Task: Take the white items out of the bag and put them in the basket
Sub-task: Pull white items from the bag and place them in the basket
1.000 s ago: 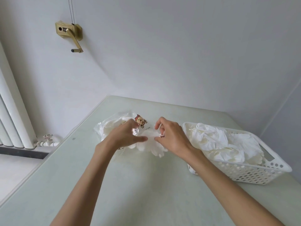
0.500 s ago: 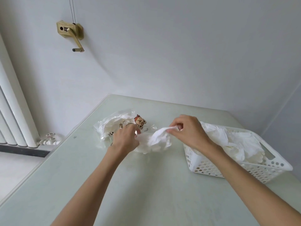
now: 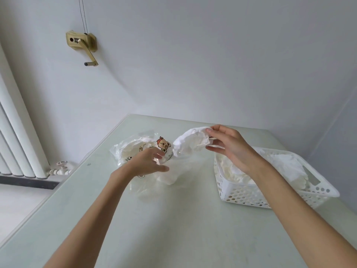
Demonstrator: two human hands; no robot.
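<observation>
The right hand pinches a white item, held in the air between the bag and the basket. The left hand rests on the bag with fingers relaxed, gripping nothing.

Pale green table against white walls (radiator at left).
</observation>
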